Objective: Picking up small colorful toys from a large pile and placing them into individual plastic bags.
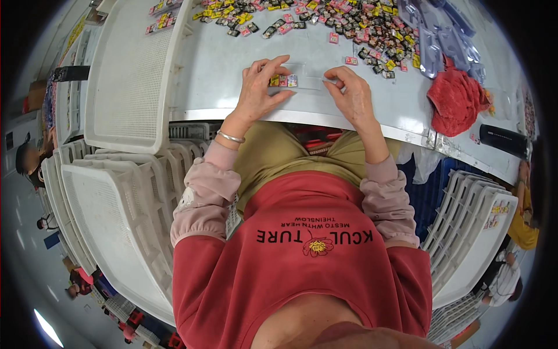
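A small clear plastic tray [308,85] lies on the table in front of me. In its left part sit several small printed packs [283,81], some yellow and pink, one whitish. My left hand [258,90] spans that end with thumb and index finger wide apart; its middle fingers are bent over the packs, and whether they press on them cannot be seen. At the tray's right end is my right hand [351,96], thumb and index finger drawn together. What is between those fingertips, if anything, is too small to make out.
A heap of small packs [372,35] in black, pink and yellow covers the far table. Clear bluish trays [442,41] and a red cloth [456,99] lie at right. A white perforated crate [128,75] stands left; stacked crates [104,215] flank me. Other people [29,160] are farther off.
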Tool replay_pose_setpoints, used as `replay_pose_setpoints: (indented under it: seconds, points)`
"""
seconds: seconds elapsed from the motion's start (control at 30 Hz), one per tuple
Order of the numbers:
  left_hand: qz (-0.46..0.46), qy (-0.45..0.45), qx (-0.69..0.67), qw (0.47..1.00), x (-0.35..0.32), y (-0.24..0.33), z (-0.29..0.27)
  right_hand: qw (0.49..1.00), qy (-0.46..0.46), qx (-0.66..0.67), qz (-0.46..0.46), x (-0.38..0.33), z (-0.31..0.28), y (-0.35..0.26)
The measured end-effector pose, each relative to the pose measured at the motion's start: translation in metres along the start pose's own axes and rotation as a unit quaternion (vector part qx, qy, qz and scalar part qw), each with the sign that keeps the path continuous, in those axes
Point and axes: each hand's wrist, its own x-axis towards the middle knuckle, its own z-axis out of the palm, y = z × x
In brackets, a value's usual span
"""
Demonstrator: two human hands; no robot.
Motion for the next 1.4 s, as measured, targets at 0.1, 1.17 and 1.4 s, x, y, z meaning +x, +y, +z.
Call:
replay_pose_setpoints:
  seconds: [0.1, 1.17, 1.4]
  points:
    - [0.006, 0.025, -0.011, 1.000, -0.002, -0.001, 0.002, 1.000, 0.003, 0.009, 0.025, -0.001, 0.001, -0.001]
    - [0.053, 0.108, 0.075, 0.990, -0.023, 0.014, 0.010, 0.991, -0.032, 0.077, 0.101, 0.029, 0.034, -0.015]
    - [0.056, 0.109, 0.089, 0.988, -0.022, 0.012, 0.008, 0.995, -0.093, 0.019, 0.038, 0.028, 0.034, -0.020]
